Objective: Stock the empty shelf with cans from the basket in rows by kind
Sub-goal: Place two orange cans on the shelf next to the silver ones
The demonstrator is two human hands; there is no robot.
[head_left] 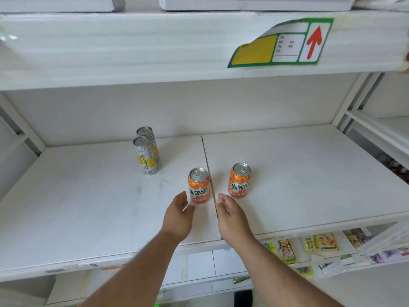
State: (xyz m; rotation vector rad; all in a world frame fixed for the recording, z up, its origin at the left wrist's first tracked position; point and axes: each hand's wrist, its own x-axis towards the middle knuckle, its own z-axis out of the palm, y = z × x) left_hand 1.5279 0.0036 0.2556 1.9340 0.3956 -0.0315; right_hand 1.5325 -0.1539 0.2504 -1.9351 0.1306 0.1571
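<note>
Two orange cans stand upright on the white shelf [88, 196]: one [198, 186] just left of the centre seam, the other [240, 181] to its right. Two tall silver-and-yellow cans stand one behind the other further back on the left, the nearer [146, 155] in front of the farther [147, 134]. My left hand [179, 214] hovers open just in front and left of the left orange can, close to it. My right hand [230, 216] is open in front of the seam, between the two orange cans. The basket is out of view.
A white upper shelf edge [155, 47] carries a peeling green and yellow label with a red arrow [287, 43]. Snack packets [321, 242] lie on the lower shelf at the right. A dark seam [205, 158] splits the shelf board.
</note>
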